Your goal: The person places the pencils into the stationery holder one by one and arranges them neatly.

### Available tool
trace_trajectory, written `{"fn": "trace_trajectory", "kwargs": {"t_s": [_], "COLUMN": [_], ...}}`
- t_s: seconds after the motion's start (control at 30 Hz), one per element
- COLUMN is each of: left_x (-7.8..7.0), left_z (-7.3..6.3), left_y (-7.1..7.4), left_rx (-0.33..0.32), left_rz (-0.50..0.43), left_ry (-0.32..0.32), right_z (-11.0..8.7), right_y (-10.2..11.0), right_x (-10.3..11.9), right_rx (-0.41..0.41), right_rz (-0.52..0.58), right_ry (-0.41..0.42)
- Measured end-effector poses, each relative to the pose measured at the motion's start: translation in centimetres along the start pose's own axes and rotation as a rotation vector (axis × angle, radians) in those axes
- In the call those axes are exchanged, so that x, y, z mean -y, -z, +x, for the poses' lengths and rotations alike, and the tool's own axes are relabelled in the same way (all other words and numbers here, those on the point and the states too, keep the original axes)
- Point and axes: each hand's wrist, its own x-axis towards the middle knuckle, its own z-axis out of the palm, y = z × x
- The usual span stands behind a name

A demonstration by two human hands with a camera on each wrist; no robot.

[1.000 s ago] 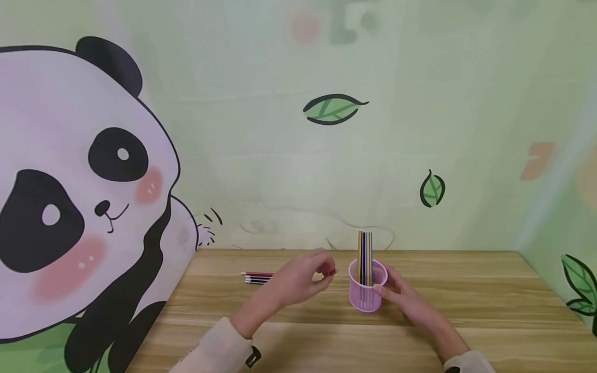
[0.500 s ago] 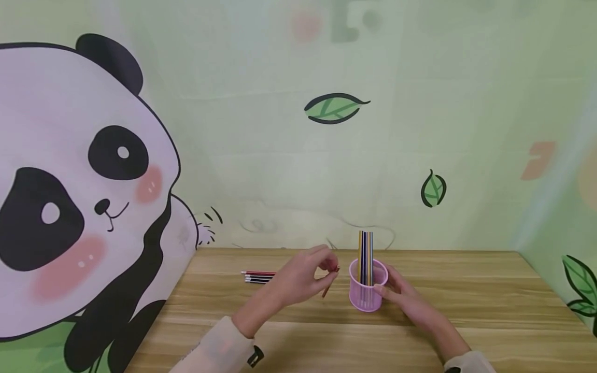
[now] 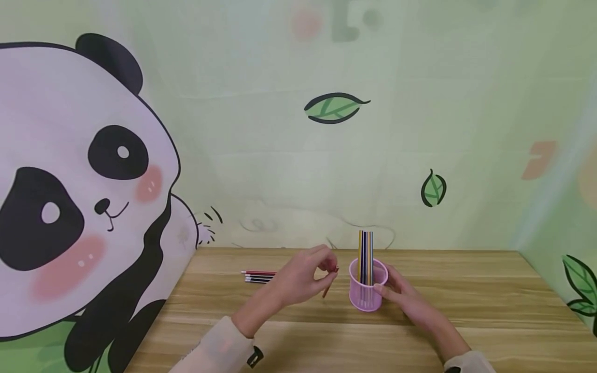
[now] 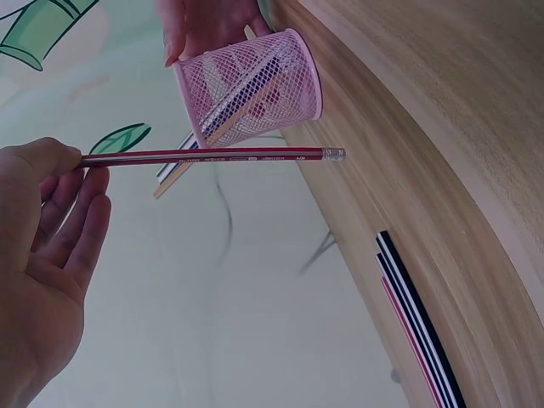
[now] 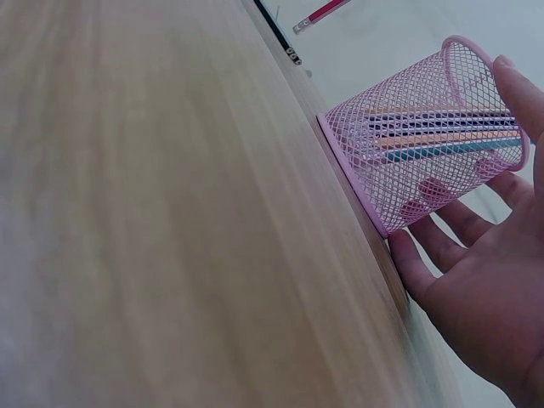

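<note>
Between thumb and fingertips, my left hand pinches a red striped pencil close to one end. In the head view this pencil slants downward just left of a pink mesh pen holder. The left wrist view shows its eraser end with a metal band. My right hand grips the pen holder from the right, its thumb at the rim and its fingers along the mesh side. The holder stands upright on the table. Inside it, several striped pencils in yellow, dark blue and light blue stand close together.
Several loose pencils, red and black, lie on the wooden table behind the left forearm, which hides part of them. A wall covering with a panda and leaves rises at the table's back edge.
One second ago the pencil was mostly hidden in my left hand; it has since swung into view, pointing down, as the hand shifted slightly right. The right hand and pen holder stay put.
</note>
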Motion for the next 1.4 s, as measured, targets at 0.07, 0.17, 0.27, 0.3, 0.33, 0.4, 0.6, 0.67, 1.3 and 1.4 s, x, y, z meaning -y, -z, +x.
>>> {"fn": "trace_trajectory", "kwargs": {"t_s": [0.07, 0.17, 0.27, 0.3, 0.33, 0.4, 0.6, 0.67, 1.3, 1.4], "left_x": [0.0, 0.0, -0.1, -0.2, -0.2, -0.3, -0.4, -0.3, -0.3, -0.4], "left_z": [0.0, 0.1, 0.3, 0.3, 0.4, 0.4, 0.7, 0.7, 1.5, 1.6], "left_y": [0.0, 0.0, 0.2, 0.2, 0.2, 0.2, 0.1, 0.0, -1.4, -1.3], "left_rx": [0.001, -0.009, -0.025, -0.031, -0.035, -0.041, -0.051, -0.056, -0.223, -0.238], "left_rz": [-0.013, -0.041, -0.061, -0.065, -0.067, -0.079, -0.135, -0.138, -0.239, -0.226], "left_ry": [0.002, 0.009, 0.013, 0.013, 0.013, 0.015, 0.057, 0.075, 0.092, 0.093], "right_z": [0.0, 0.0, 0.1, 0.1, 0.1, 0.1, 0.1, 0.1, 0.0, 0.0], "right_y": [0.0, 0.0, 0.0, 0.0, 0.0, 0.1, 0.2, 0.2, 0.0, 0.0], "right_x": [0.0, 0.0, 0.0, 0.1, 0.1, 0.1, -0.1, -0.1, 0.0, 0.0], "right_rx": [0.001, -0.005, -0.007, -0.008, -0.01, -0.006, -0.005, -0.002, 0.009, 0.01], "right_rz": [-0.001, -0.002, -0.001, -0.002, 0.0, 0.0, 0.011, 0.014, 0.015, 0.019], "right_ry": [0.0, -0.005, -0.014, -0.018, -0.023, -0.025, -0.019, -0.011, -0.004, -0.003]}}
